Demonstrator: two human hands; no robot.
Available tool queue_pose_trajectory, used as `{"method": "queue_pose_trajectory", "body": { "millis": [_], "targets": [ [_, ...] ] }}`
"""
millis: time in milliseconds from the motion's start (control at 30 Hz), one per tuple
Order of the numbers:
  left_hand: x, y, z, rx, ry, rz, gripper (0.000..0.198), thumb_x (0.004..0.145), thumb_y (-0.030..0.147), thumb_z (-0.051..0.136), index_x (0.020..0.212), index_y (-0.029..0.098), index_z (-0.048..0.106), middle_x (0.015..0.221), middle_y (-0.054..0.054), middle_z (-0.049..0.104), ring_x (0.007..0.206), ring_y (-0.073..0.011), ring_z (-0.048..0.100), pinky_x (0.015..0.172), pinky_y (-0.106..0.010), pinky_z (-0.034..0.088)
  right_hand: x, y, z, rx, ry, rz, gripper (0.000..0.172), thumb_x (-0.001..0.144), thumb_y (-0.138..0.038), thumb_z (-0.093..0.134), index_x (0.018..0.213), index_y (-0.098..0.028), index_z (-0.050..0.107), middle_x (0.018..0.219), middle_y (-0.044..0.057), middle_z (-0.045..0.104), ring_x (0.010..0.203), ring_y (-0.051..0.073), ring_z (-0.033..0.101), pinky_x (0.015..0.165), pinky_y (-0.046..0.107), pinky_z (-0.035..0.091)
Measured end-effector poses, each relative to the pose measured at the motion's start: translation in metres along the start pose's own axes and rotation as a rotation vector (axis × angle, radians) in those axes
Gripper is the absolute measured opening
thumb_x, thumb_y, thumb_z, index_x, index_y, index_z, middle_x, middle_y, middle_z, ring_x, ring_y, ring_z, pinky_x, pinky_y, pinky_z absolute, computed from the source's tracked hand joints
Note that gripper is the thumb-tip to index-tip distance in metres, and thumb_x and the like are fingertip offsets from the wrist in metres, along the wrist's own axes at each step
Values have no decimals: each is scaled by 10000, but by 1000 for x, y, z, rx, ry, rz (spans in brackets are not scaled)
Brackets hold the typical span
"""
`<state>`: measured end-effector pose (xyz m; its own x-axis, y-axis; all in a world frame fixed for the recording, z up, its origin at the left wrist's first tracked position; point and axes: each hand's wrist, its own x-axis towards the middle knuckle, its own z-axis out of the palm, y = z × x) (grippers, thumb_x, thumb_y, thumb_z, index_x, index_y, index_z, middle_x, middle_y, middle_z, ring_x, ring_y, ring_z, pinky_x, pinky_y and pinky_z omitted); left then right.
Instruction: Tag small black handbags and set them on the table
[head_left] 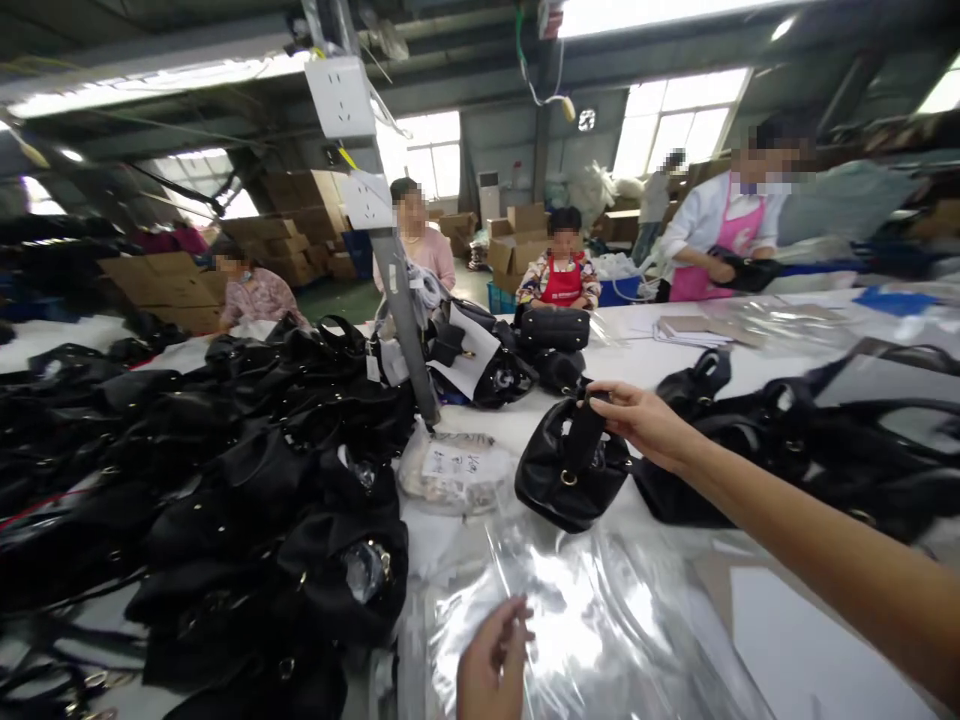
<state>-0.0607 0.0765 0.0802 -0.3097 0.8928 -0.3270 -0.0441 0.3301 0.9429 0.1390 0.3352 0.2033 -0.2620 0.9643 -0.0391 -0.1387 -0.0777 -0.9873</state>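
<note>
My right hand (637,418) reaches out over the white table and grips the top strap of a small black handbag (570,470) that stands in the middle of the table. My left hand (491,665) is low at the bottom edge, fingers curled, touching a sheet of clear plastic film (592,620) spread in front of me. Whether those fingers pinch the film I cannot make out.
A big heap of black bags (225,480) fills the left side, more black bags (810,440) lie at the right. A slanted metal pole (401,300) with sockets rises mid-table, beside a labelled plastic packet (454,470). Several people work across the table (795,650).
</note>
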Motion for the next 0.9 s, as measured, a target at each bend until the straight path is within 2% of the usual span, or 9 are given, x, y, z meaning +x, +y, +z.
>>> {"method": "queue_pose_trajectory", "body": {
  "millis": [167, 267, 333, 433, 533, 600, 700, 800, 900],
  "targets": [
    [2, 16, 11, 28, -162, 269, 462, 836, 404, 596, 1247, 192, 576, 1286, -126, 594, 1187, -264, 552, 991, -391, 466, -137, 13, 41, 183, 77, 93, 422, 767, -261, 679, 1179, -199, 608, 1054, 50, 694, 1023, 178, 638, 976, 319, 476],
    [-19, 2, 17, 232, -235, 441, 606, 791, 345, 665, 1355, 238, 468, 1373, -95, 523, 1272, -262, 473, 1083, -432, 375, -200, 34, 62, 348, 52, 214, 425, 818, -300, 599, 1221, -165, 591, 1147, 84, 669, 1120, 193, 601, 1076, 357, 388],
    [-31, -18, 16, 364, -241, 524, 596, 778, 317, 680, 1335, 240, 484, 1347, -90, 542, 1269, -267, 466, 1098, -459, 348, -235, 50, 71, 394, 37, 247, 431, 838, -313, 566, 1244, -168, 580, 1200, 88, 647, 1179, 194, 564, 1112, 368, 339],
    [-40, -54, 6, 450, -291, 545, 420, 774, 233, 665, 1188, 223, 595, 1265, -87, 599, 1211, -267, 515, 1064, -479, 378, -283, 78, 72, 212, -1, 243, 381, 857, -310, 544, 1213, -189, 606, 1211, 77, 642, 1195, 211, 548, 1114, 421, 328],
    [-40, -83, -7, 439, -373, 505, 346, 749, 115, 630, 1081, 211, 637, 1211, -73, 634, 1162, -245, 556, 1039, -463, 406, -327, 113, 61, -282, -105, 173, 240, 848, -227, 527, 1014, -198, 697, 1198, 69, 652, 1170, 238, 563, 1085, 477, 358],
    [-41, -93, -12, 414, -395, 486, 366, 749, 83, 600, 1093, 206, 624, 1205, -70, 638, 1148, -226, 569, 1032, -442, 417, -350, 140, 55, -585, -164, 25, 309, 848, -134, 454, 1025, -203, 698, 1266, 72, 616, 1222, 228, 528, 1091, 471, 362],
    [-43, -94, -13, 461, -399, 499, 413, 741, 112, 627, 1142, 207, 600, 1223, -76, 624, 1158, -230, 560, 1031, -434, 413, -362, 179, 54, -874, -193, -184, 582, 802, 1, 345, 1325, -179, 526, 1415, 104, 486, 1353, 193, 386, 1120, 446, 342],
    [-43, -86, -8, 564, -417, 543, 532, 687, 246, 740, 1196, 210, 589, 1200, -88, 634, 1135, -268, 561, 1001, -445, 417, -351, 210, 65, -1148, -168, -164, 722, 713, 64, 365, 1421, -76, 382, 1480, 186, 369, 1408, 239, 276, 1124, 462, 332],
    [-38, -80, -3, 561, -447, 534, 359, 732, 343, 711, 1062, 208, 671, 1044, -67, 693, 1009, -255, 606, 917, -400, 448, -337, 225, 77, -1307, -125, -63, 700, 699, 73, 395, 1392, -26, 412, 1461, 227, 377, 1395, 285, 293, 1109, 470, 350]
  ]
}}
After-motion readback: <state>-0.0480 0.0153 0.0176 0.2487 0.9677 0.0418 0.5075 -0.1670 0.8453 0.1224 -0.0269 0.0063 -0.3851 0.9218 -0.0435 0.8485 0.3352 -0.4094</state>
